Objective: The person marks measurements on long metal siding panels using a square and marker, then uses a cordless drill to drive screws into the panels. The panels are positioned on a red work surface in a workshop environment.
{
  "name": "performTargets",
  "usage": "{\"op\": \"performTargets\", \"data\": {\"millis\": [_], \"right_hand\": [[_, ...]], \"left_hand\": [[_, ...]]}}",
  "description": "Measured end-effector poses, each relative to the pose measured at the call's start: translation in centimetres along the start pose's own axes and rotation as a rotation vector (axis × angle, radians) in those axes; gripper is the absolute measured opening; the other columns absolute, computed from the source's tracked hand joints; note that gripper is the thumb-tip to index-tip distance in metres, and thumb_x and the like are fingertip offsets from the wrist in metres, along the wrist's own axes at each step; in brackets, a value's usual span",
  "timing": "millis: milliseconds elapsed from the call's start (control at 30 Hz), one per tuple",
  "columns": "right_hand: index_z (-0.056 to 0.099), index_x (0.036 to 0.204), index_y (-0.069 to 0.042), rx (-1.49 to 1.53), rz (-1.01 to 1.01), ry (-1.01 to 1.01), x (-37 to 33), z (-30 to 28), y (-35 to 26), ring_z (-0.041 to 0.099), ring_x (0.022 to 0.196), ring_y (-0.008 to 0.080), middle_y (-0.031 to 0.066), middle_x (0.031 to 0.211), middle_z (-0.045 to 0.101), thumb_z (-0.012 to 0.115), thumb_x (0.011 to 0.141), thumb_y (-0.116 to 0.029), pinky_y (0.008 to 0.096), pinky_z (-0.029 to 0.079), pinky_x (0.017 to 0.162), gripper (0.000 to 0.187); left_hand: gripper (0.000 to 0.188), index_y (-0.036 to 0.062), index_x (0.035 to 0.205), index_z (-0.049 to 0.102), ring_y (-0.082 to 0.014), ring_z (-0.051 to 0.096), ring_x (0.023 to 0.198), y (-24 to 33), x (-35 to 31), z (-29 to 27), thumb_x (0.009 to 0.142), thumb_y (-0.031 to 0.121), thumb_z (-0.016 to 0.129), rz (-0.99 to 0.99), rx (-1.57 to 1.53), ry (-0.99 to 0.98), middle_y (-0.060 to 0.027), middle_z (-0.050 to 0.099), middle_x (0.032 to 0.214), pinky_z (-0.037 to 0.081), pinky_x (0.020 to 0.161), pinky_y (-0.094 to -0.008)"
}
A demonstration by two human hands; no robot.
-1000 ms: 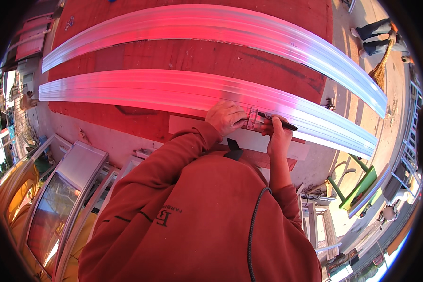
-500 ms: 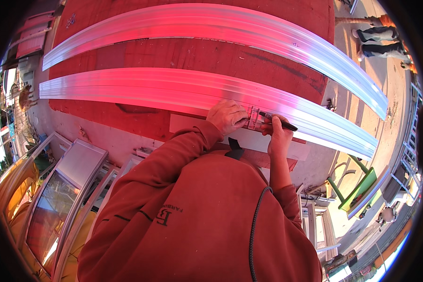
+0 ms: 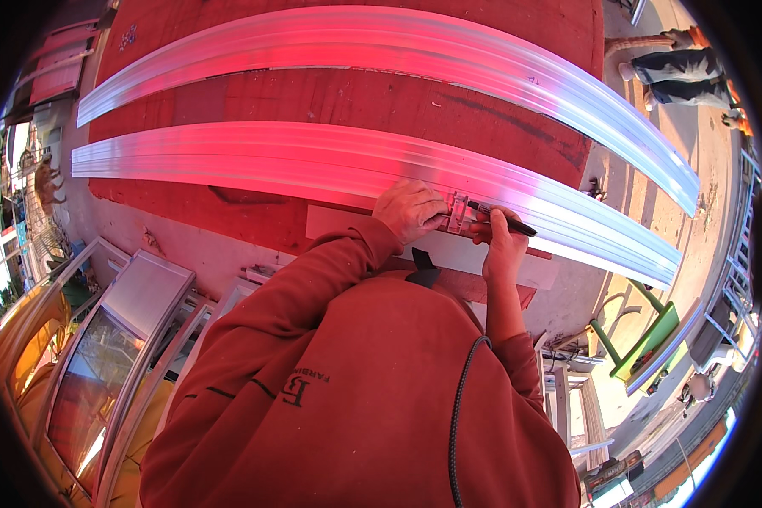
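Note:
A long silvery profile (image 3: 296, 157), tinted red by the light, runs across the red table in front of me. At its near edge, my left hand (image 3: 409, 210) has its fingers bent and pressed together against a small metal piece (image 3: 458, 212) lying on the profile. My right hand (image 3: 503, 237) pinches a black marker (image 3: 521, 227), its tip end pointing left at the small piece. The fingertips of both hands are partly hidden, so the exact grip on the piece is hard to see.
Farther back on the red table (image 3: 313, 97) lies a second long profile (image 3: 356, 38). Metal frames with a glass panel (image 3: 102, 372) stand at lower left. A green stand (image 3: 648, 343) is at right. People's legs (image 3: 681, 76) show at upper right.
Both hands, the marker and the small metal piece hold nearly the same place. At upper right, the people have shifted slightly to the left.

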State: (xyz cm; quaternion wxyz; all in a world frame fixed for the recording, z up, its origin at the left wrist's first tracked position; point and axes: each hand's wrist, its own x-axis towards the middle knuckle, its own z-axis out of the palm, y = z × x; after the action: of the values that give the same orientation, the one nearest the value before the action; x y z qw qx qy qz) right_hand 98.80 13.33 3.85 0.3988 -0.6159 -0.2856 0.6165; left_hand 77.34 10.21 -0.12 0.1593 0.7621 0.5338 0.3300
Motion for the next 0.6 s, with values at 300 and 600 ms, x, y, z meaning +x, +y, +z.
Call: {"op": "performTargets", "data": {"millis": [300,600], "right_hand": [[0.064,0.112,0.003,0.072,-0.043,0.06,0.0,-0.9,0.4,0.071,0.066,0.0214,0.016,0.089,0.073,0.06,0.103,-0.012,0.0296,0.053,0.053,0.018],[0.067,0.123,-0.002,-0.619,-0.993,-0.126,-1.7,-1.1,-5.2,0.071,0.087,0.0278,0.0175,0.103,0.072,0.06,0.097,0.001,0.0343,0.056,0.075,0.026]], "left_hand": [[0.022,0.0168,0.095,0.073,-0.0181,0.067,0.096,-0.2,-0.2,0.3,0.076,0.018,0.083,-0.003,-0.03,0.023,0.0033,0.072,0.098,0.053,0.082,-0.0363],[0.008,0.0075,0.09,0.072,-0.0191,0.065,0.079,1.8,2.3,-2.7,0.086,0.012,0.078,-0.225,-0.416,0.015,-0.003,0.069,0.088,0.053,0.071,-0.035]]}}
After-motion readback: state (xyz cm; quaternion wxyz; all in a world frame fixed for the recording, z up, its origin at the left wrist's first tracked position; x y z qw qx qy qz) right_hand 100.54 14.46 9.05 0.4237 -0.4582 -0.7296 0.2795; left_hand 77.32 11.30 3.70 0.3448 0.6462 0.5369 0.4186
